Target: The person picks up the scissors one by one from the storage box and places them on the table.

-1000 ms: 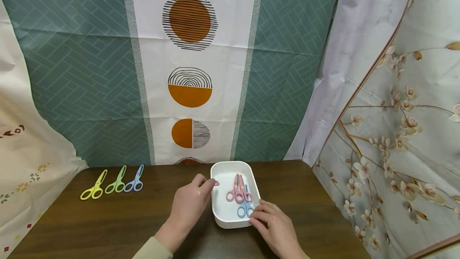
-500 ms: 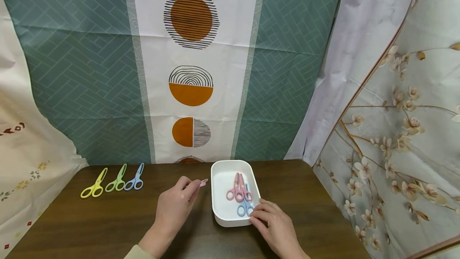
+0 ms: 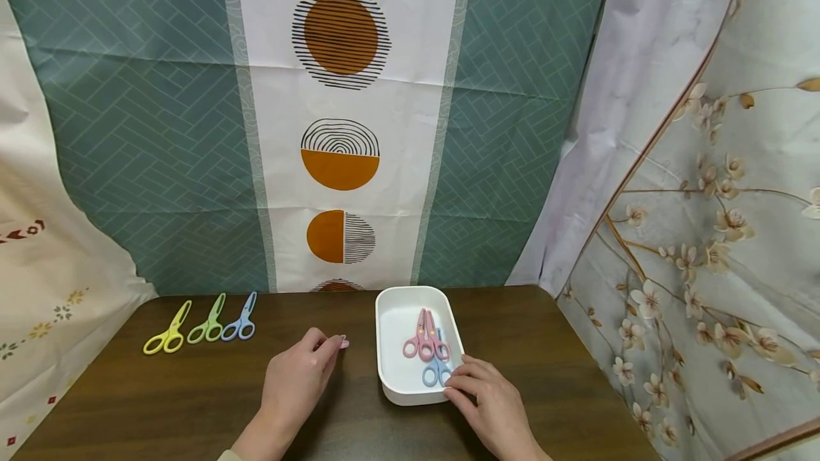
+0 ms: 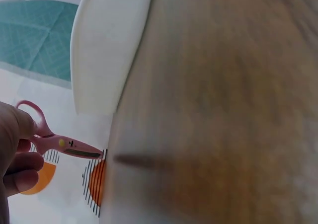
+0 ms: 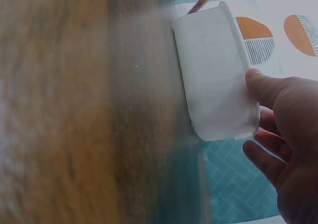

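Observation:
My left hand point(image 3: 296, 378) pinches pink scissors point(image 4: 67, 145) by a handle loop, blades pointing away from the fingers in the left wrist view. From the head, only a small end of these scissors shows past the fingertips, to the left of a white plastic bin point(image 3: 413, 399). At the bin's near right corner, my right hand point(image 3: 490, 397) grips the rim, with its thumb on the near wall in the right wrist view. Inside the bin lie overlapping pink scissors point(image 3: 426, 343) on top of light blue scissors point(image 3: 438, 373), whose blades are partly hidden.
Yellow scissors point(image 3: 168, 333), green scissors point(image 3: 209, 324) and blue scissors point(image 3: 240, 321) lie in a row at the back left of the dark wooden table point(image 3: 160, 404). A patterned green and white cloth point(image 3: 410, 119) hangs behind the table, with a floral curtain on the right.
My left hand has moved left and slightly toward me, carrying the pink scissors away from the bin's left rim. The right hand and the bin have stayed in place.

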`<move>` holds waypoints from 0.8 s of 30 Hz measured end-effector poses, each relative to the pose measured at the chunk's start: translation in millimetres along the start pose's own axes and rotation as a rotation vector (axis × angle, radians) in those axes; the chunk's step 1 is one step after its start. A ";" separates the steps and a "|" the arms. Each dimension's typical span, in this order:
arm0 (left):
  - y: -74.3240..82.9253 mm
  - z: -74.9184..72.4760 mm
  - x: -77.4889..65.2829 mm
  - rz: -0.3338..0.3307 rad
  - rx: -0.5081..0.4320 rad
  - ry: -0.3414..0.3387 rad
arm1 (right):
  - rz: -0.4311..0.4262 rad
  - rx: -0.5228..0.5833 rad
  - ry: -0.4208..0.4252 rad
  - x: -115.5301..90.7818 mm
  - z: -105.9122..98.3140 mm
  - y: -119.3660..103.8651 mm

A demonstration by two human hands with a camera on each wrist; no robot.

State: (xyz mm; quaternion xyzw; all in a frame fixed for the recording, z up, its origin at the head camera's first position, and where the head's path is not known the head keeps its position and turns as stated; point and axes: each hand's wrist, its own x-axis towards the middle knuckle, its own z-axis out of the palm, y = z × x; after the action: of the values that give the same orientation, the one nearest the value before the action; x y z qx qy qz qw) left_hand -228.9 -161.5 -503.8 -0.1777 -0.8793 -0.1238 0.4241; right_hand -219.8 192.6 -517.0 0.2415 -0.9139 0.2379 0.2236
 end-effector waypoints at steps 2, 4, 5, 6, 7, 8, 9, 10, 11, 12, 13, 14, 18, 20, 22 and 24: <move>-1.1 0.2 -2.3 -0.002 0.004 -0.010 | 0.000 -0.001 0.002 0.0 -0.1 -0.4; -2.1 0.6 -4.0 -0.007 0.009 -0.020 | 0.001 -0.002 0.003 0.2 -0.4 -0.6; -2.6 0.5 -4.7 -0.008 0.011 -0.023 | 0.001 -0.001 0.001 0.3 -0.5 -0.6; -3.0 0.5 -5.4 -0.010 0.013 -0.026 | 0.001 -0.001 -0.001 0.4 -0.6 -0.6; -3.4 0.3 -5.9 -0.013 0.014 -0.030 | 0.001 -0.002 -0.003 0.5 -0.8 -0.6; -3.7 0.1 -6.4 -0.016 0.017 -0.035 | 0.001 -0.002 -0.006 0.6 -1.0 -0.6; -4.1 0.0 -7.2 -0.018 0.024 -0.043 | 0.002 0.000 -0.010 0.5 -1.1 -0.6; -4.1 -0.6 -7.9 -0.022 0.030 -0.052 | 0.002 -0.003 -0.013 0.7 -1.3 -0.7; -4.2 -1.2 -8.7 -0.025 0.037 -0.061 | 0.002 -0.004 -0.015 0.7 -1.5 -0.8; -4.0 -1.9 -9.5 -0.030 0.045 -0.073 | 0.002 -0.005 -0.017 0.8 -1.6 -0.9; -4.0 -2.3 -10.5 -0.035 0.051 -0.088 | 0.001 -0.008 -0.018 0.8 -1.7 -1.0; -3.8 -2.8 -11.4 -0.038 0.059 -0.101 | -0.001 -0.011 -0.018 0.8 -1.8 -1.2; -4.2 -2.6 -14.6 -0.040 0.073 -0.148 | -0.010 -0.021 -0.005 0.7 -1.1 -1.5; -5.1 -1.7 -16.0 -0.022 0.073 -0.159 | -0.014 -0.026 0.002 0.7 -0.6 -1.5; -6.1 -1.0 -17.3 0.003 0.069 -0.173 | -0.014 -0.029 0.008 0.7 0.0 -1.5; -6.8 -1.0 -18.5 0.029 0.069 -0.196 | -0.010 -0.030 0.008 0.7 0.5 -1.7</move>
State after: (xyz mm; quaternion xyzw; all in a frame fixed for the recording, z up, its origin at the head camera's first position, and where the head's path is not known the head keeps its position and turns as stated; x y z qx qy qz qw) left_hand -220.4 -171.9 -518.3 -0.1868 -0.9177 -0.0695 0.3437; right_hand -219.5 190.8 -516.5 0.2415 -0.9153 0.2239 0.2319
